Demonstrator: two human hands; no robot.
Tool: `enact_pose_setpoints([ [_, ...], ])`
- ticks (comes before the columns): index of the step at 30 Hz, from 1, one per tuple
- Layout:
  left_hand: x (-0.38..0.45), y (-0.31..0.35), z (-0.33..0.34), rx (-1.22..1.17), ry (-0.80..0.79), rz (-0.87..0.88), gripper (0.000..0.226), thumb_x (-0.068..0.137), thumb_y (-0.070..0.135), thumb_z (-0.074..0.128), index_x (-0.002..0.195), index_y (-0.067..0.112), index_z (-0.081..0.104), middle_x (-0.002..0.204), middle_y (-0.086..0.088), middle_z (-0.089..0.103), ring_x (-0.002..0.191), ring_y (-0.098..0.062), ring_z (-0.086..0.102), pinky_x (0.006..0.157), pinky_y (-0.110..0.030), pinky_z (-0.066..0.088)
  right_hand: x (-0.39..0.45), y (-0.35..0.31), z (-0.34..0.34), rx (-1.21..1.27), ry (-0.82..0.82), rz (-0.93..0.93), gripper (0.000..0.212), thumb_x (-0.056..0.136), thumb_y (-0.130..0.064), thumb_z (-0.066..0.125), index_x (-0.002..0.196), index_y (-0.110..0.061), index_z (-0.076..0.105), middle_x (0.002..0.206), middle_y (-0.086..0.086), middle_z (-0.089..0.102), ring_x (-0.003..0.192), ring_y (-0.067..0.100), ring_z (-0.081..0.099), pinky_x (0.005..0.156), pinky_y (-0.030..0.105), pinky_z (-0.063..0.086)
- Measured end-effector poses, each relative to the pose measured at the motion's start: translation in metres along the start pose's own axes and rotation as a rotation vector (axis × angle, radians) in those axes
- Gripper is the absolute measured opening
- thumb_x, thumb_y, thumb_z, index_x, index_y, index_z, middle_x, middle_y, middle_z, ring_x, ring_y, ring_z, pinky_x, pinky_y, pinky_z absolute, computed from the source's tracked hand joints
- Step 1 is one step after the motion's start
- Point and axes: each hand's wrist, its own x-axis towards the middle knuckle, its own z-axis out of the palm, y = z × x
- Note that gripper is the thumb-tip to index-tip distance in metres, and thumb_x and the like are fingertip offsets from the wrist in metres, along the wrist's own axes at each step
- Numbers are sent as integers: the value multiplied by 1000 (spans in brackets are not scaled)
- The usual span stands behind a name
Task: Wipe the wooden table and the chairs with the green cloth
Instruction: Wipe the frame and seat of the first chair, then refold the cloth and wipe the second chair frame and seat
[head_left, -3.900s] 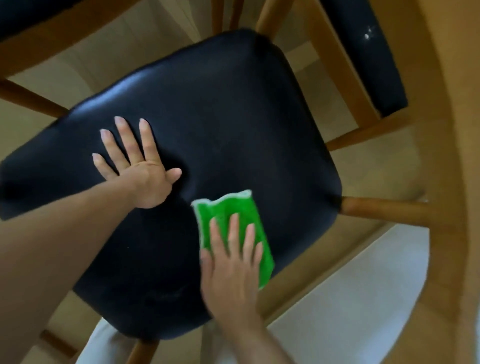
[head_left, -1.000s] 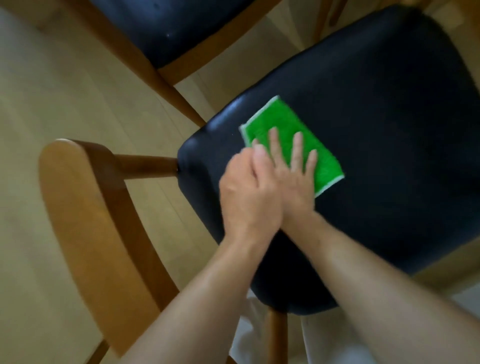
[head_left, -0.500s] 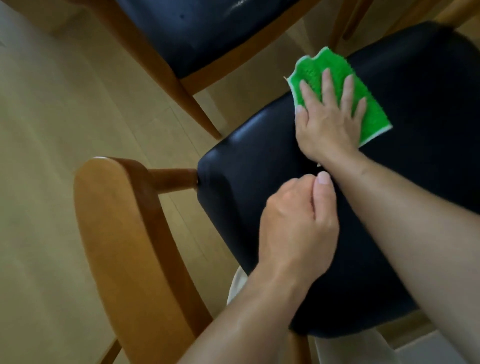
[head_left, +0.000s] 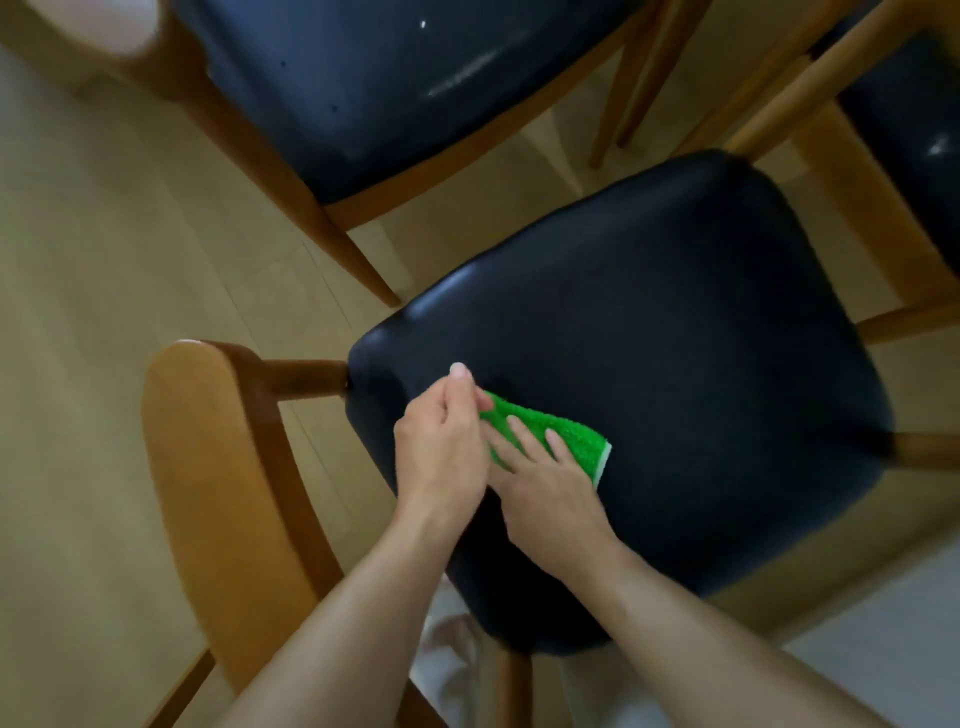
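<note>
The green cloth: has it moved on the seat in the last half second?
Yes. The cloth has slid from the seat's far edge back toward its near left corner, by the wooden backrest, under the right hand.

No readable text, label, brand, number or sign anywhere.

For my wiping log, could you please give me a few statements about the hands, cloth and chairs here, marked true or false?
1. The green cloth lies on the black chair seat. True.
2. The right hand presses flat on the cloth. True.
3. The left hand rests on the wooden backrest. False: it is over the seat, beside the cloth.
4. The cloth is blue. False: it is green.
</note>
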Motion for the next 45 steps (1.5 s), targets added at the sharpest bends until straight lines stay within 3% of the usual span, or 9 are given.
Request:
enact_pose_setpoints([
  [2,-15,-6,0,75,-7,-123,46,94,47,39,63,24,65,57,11,58,66,-11,55,62,-31,40,-22,4,-15,244,6,163,60,82,0,45,131,-31,60,151,-7,41,141,16,34,113,32,27],
  [5,-45,-10,6,158,-117,-325,37,95,47,41,77,22,62,79,2,63,82,-24,59,79,-40,49,-54,17,-49,709,114,466,48,82,-4,46,107,-35,72,119,-5,66,94,10,63,75,17,48],
  [9,-89,13,17,37,-235,-483,31,87,58,50,84,29,58,93,7,63,91,-16,60,82,-39,49,-92,7,-89,1015,87,445,49,85,-7,50,118,-41,65,114,-12,66,95,7,63,87,28,52],
  [12,-116,44,22,-26,-323,-453,27,85,51,59,85,25,69,86,7,71,82,-10,66,64,-30,44,-123,8,-113,1059,99,378,54,87,-10,54,127,-45,54,113,-17,64,100,6,63,93,33,51],
  [19,-172,91,33,-236,-498,-412,23,89,36,62,95,15,69,80,1,69,70,-14,67,66,-31,52,-191,26,-154,1089,5,244,35,99,-20,47,126,-39,62,106,-16,71,99,2,66,94,32,51],
  [26,-228,114,54,-162,-466,-334,26,88,26,66,66,19,54,67,3,65,63,-11,64,67,-31,53,-252,41,-176,1092,-18,251,16,95,-31,59,103,-32,73,94,-6,75,90,11,70,83,31,56],
  [35,-261,124,49,-136,-558,-205,18,91,18,58,73,16,60,78,-5,69,72,-17,66,64,-29,53,-294,29,-172,1245,222,350,30,99,-29,49,87,-31,77,87,-3,75,85,13,71,68,23,54],
  [39,-266,124,45,-185,-548,-182,9,93,15,55,90,7,59,86,-14,67,77,-24,65,72,-35,56,-302,26,-174,1360,348,383,30,98,-27,49,89,-24,77,90,8,74,87,24,71,75,38,57],
  [45,-269,139,47,-201,-461,-131,16,94,16,48,99,6,61,90,-11,73,74,-21,70,65,-29,57,-311,42,-192,1557,456,449,26,98,-23,47,103,-15,71,99,7,74,96,23,70,87,41,55],
])
